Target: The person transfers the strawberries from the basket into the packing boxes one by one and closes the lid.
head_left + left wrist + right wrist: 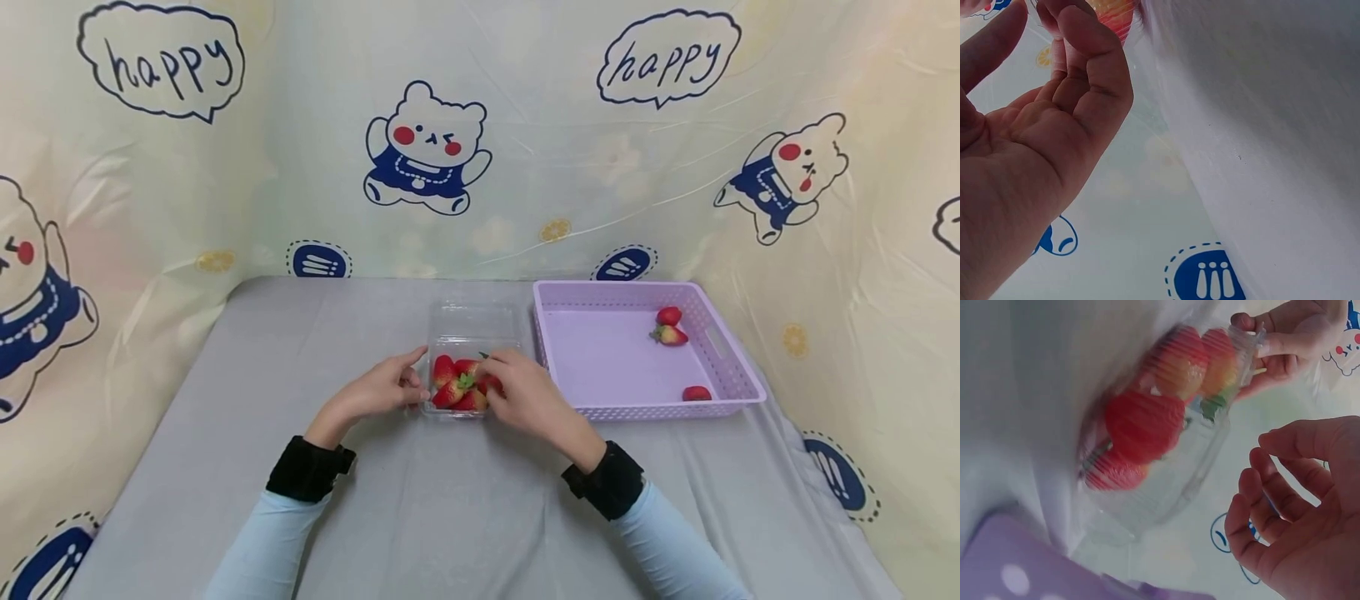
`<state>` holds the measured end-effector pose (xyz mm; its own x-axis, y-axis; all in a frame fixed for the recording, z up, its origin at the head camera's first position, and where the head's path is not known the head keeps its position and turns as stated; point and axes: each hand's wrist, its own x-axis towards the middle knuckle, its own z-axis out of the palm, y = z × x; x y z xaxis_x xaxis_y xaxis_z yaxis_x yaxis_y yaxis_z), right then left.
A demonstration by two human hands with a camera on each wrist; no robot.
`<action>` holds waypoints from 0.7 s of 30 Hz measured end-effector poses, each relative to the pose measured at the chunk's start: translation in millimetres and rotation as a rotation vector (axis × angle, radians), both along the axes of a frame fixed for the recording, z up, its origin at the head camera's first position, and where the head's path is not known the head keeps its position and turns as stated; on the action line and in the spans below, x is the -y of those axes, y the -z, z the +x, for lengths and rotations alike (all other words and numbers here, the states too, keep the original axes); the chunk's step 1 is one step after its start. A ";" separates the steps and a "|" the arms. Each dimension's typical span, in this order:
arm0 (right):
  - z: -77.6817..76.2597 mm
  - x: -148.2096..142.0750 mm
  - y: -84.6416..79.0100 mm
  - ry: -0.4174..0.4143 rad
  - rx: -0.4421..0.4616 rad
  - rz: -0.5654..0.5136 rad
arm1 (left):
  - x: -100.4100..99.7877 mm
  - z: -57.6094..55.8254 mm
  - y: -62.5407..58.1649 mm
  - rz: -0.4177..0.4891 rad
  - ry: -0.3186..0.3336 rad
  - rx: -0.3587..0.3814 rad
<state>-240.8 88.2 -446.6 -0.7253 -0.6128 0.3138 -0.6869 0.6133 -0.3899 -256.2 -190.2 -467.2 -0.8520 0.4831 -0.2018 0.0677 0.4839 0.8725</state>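
In the middle of the grey-covered table [450,533] sits one clear plastic clamshell box [491,343], its lid [472,318] folded back on the far side, so that box and lid run away from the person. At least five strawberries [442,371] show inside it. The one at the back left lies lengthwise from near to far; the one in front of it slants, its green cap up to the right and its tip down to the left. The left hand [375,392] has thumb and forefinger spread along the box's left side, touching it, the other fingers loosely bent. The right hand [528,396] is over the box's right side and hides part of it in the head view; in the right wrist view its relaxed fingers are apart from the fruit and hold nothing.

Just beside the box on the right is one lilac plastic tray [600,354] with perforated walls, its long axis running left to right. It carries three strawberries: two together toward the far right, the nearer of them with its cap to the left and tip to the right, and one by the near wall, lying crosswise.

Two black wrist bands [307,469] circle the wrists.
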 end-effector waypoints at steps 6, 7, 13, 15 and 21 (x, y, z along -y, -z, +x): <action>-5.1 -8.3 -8.2 0.010 -0.017 -0.010 | -0.8 -1.7 -0.2 0.004 0.006 -0.001; -5.8 -9.8 -10.1 0.014 -0.016 -0.012 | -0.7 -1.4 -0.2 0.004 0.005 0.000; -9.5 -18.1 -23.4 0.052 -0.040 -0.030 | -0.5 0.4 0.1 -0.005 0.004 0.002; -11.3 -21.2 -27.5 0.066 -0.041 -0.038 | -0.4 0.7 -0.5 -0.011 0.002 0.000; -17.5 -33.8 -37.1 0.099 -0.040 -0.029 | -0.4 0.3 -1.6 -0.018 -0.001 -0.003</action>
